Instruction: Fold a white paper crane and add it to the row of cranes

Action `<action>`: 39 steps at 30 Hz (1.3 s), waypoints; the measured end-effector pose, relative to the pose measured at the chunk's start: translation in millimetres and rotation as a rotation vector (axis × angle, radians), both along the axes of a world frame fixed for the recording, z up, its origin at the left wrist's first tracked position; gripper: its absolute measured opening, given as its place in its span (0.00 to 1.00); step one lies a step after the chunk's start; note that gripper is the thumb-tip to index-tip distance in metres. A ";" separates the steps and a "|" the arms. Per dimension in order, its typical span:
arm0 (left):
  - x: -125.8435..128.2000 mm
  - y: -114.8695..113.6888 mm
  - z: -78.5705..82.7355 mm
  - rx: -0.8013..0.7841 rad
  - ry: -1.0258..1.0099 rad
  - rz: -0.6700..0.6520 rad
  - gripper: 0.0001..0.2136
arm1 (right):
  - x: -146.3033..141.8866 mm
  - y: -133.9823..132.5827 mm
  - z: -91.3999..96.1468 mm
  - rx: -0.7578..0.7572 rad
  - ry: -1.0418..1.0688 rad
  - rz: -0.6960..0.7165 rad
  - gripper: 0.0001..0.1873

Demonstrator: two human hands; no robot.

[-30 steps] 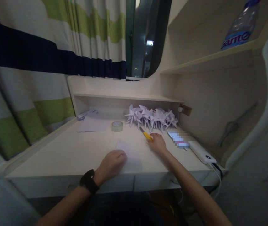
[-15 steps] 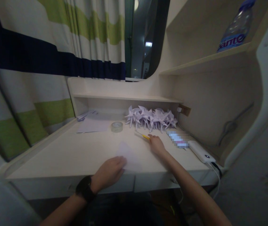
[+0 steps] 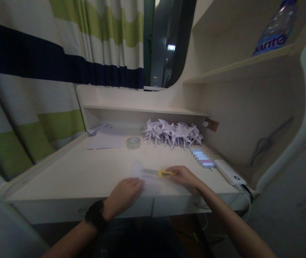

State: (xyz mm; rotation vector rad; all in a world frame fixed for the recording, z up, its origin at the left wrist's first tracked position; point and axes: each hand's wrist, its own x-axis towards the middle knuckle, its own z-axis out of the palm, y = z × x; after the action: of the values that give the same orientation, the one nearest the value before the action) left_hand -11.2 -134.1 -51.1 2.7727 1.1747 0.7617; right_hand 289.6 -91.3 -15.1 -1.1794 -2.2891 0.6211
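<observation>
My right hand [image 3: 183,176] grips a yellow utility knife [image 3: 161,173] whose blade end points left over a white sheet of paper [image 3: 149,179] near the front edge of the desk [image 3: 69,175]. My left hand [image 3: 124,193], with a black watch on its wrist, rests closed on the sheet's left side and holds it down. The fingers of both hands are curled.
At the back of the desk lie a pile of folded white paper shapes [image 3: 173,132], a roll of clear tape [image 3: 133,142] and loose paper sheets [image 3: 106,141]. A phone [image 3: 203,157] and a white power bank [image 3: 228,172] lie to the right. A water bottle [image 3: 276,27] stands on the upper shelf.
My right hand picked up the yellow knife from near the paper pile and brought it toward me, over the sheet. My left hand stayed on the sheet.
</observation>
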 end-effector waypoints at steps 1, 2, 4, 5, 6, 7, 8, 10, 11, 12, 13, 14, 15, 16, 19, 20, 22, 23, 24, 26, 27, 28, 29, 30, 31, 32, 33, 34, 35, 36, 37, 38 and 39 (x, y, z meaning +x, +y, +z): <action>0.5 1.6 3.1 -0.018 0.014 0.033 0.13 | -1.5 -0.2 0.3 -0.008 -0.009 -0.002 0.17; 1.2 3.7 6.9 -0.034 0.030 0.070 0.13 | -2.8 0.1 0.9 -0.013 -0.021 -0.010 0.17; 3.0 10.0 16.0 -0.054 0.063 0.141 0.14 | -5.0 2.0 2.9 -0.024 -0.031 -0.032 0.17; 4.2 14.3 20.9 -0.055 0.071 0.171 0.14 | -5.9 3.6 4.1 -0.036 -0.026 -0.036 0.17; 5.5 19.4 25.7 -0.056 0.086 0.191 0.13 | -6.6 5.6 5.3 -0.052 -0.014 -0.036 0.18; 6.9 25.3 30.1 -0.054 0.096 0.215 0.13 | -7.3 8.1 6.2 -0.069 0.001 -0.033 0.18; 8.4 31.8 34.1 -0.057 0.100 0.235 0.13 | -7.8 10.8 6.9 -0.085 0.016 -0.027 0.18; 11.1 46.2 40.4 -0.074 0.102 0.259 0.13 | -8.3 17.3 6.9 -0.117 0.033 -0.008 0.19; 12.3 53.7 42.7 -0.083 0.100 0.258 0.14 | -8.2 20.8 6.2 -0.127 0.034 -0.001 0.19; 13.4 61.2 44.4 -0.096 0.093 0.256 0.14 | -8.0 24.5 5.2 -0.134 0.030 0.008 0.19; 14.2 68.4 45.7 -0.114 0.092 0.231 0.15 | -7.6 28.1 3.8 -0.135 0.021 0.019 0.19; 14.9 75.2 46.5 -0.131 0.090 0.204 0.15 | -7.2 31.6 2.2 -0.131 0.008 0.034 0.19; 15.4 81.3 47.0 -0.142 0.095 0.177 0.16 | -6.8 34.8 0.7 -0.122 -0.010 0.051 0.19; 15.8 86.5 47.3 -0.151 0.109 0.158 0.16 | -6.5 37.7 -0.7 -0.112 -0.031 0.066 0.18; 16.6 95.7 47.1 -0.172 0.163 0.162 0.16 | -7.0 43.6 -3.2 -0.071 -0.116 0.071 0.18; 17.0 96.4 46.7 -0.175 0.175 0.173 0.16 | -7.5 44.7 -3.5 -0.050 -0.147 0.053 0.19; 18.3 94.4 45.2 -0.150 0.164 0.189 0.17 | -8.3 46.0 -3.7 0.007 -0.207 0.022 0.22; 19.4 91.9 44.1 -0.110 0.147 0.186 0.17 | -8.6 46.4 -3.9 0.037 -0.232 0.019 0.23; 20.7 88.6 42.7 -0.052 0.127 0.177 0.17 | -8.7 46.8 -4.1 0.064 -0.253 0.026 0.23; 24.1 80.3 39.0 0.089 0.094 0.138 0.17 | -8.5 47.3 -5.0 0.097 -0.273 0.055 0.23; 26.1 75.7 36.8 0.149 0.089 0.102 0.16 | -8.3 47.5 -5.5 0.104 -0.270 0.065 0.22; 28.3 71.2 34.5 0.184 0.091 0.061 0.16 | -8.2 47.4 -6.0 0.105 -0.261 0.070 0.22; 30.6 67.1 32.2 0.192 0.098 0.014 0.16 | -8.2 47.1 -6.4 0.103 -0.251 0.073 0.21; 32.7 63.5 29.9 0.180 0.111 -0.035 0.17 | -8.5 46.6 -6.8 0.103 -0.243 0.076 0.20; 34.7 60.7 27.8 0.155 0.131 -0.076 0.17 | -9.1 45.7 -7.2 0.106 -0.240 0.078 0.20; 36.3 58.8 25.8 0.121 0.153 -0.103 0.18 | -10.0 44.6 -7.6 0.114 -0.244 0.081 0.20; 37.4 57.9 23.9 0.086 0.179 -0.114 0.19 | -11.3 43.2 -8.2 0.129 -0.252 0.082 0.20; 38.1 58.0 22.0 0.053 0.206 -0.111 0.20 | -12.9 41.8 -9.1 0.148 -0.262 0.079 0.20; 38.2 58.8 20.1 0.021 0.231 -0.098 0.20 | -14.8 40.3 -10.2 0.171 -0.275 0.072 0.21; 38.0 60.1 18.2 -0.008 0.252 -0.081 0.21 | -16.9 38.8 -11.6 0.195 -0.288 0.060 0.20; 37.4 61.7 16.3 -0.035 0.270 -0.065 0.22 | -19.0 37.4 -13.3 0.219 -0.300 0.046 0.20; 36.6 63.4 14.5 -0.062 0.285 -0.051 0.22 | -21.1 36.0 -15.3 0.241 -0.311 0.029 0.18; 35.7 64.9 12.9 -0.088 0.296 -0.037 0.23 | -23.0 34.6 -17.5 0.259 -0.322 0.009 0.17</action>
State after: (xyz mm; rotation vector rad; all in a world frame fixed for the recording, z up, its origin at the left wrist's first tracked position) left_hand 24.5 -69.2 -38.3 2.8930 1.1600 0.2941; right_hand 266.6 -56.7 -32.5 -1.2111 -2.5454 0.1341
